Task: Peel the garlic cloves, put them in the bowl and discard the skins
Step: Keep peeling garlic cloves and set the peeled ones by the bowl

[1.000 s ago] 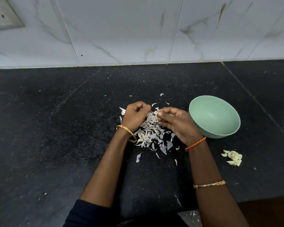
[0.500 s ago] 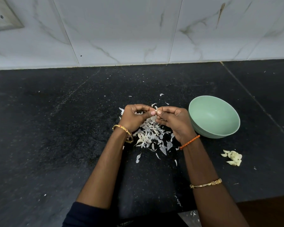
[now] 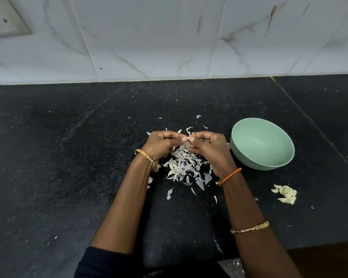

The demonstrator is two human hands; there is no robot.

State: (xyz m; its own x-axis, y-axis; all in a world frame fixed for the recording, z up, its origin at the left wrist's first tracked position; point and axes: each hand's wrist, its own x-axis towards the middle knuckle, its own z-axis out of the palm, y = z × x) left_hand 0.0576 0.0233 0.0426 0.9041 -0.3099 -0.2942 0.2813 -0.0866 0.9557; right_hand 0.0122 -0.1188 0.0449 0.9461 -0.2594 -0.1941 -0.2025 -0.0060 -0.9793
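My left hand (image 3: 162, 145) and my right hand (image 3: 208, 149) meet thumb to thumb above a heap of white garlic skins (image 3: 184, 167). Between their fingertips they pinch a small garlic clove (image 3: 189, 138), mostly hidden by the fingers. A pale green bowl (image 3: 262, 144) stands just right of my right hand, tilted toward me, and its visible inside holds nothing. A small pile of garlic cloves (image 3: 285, 194) lies on the counter in front of the bowl, to the right of my right forearm.
The black stone counter (image 3: 68, 157) carries scattered skin flakes around the heap. A white marble-tiled wall (image 3: 169, 37) closes the back, with a socket plate (image 3: 2, 19) at the top left. The counter's front edge runs at the lower right.
My hands have come together: the left moved right, the right moved slightly left and up, and both thumbs now pinch at the same spot above the skins.
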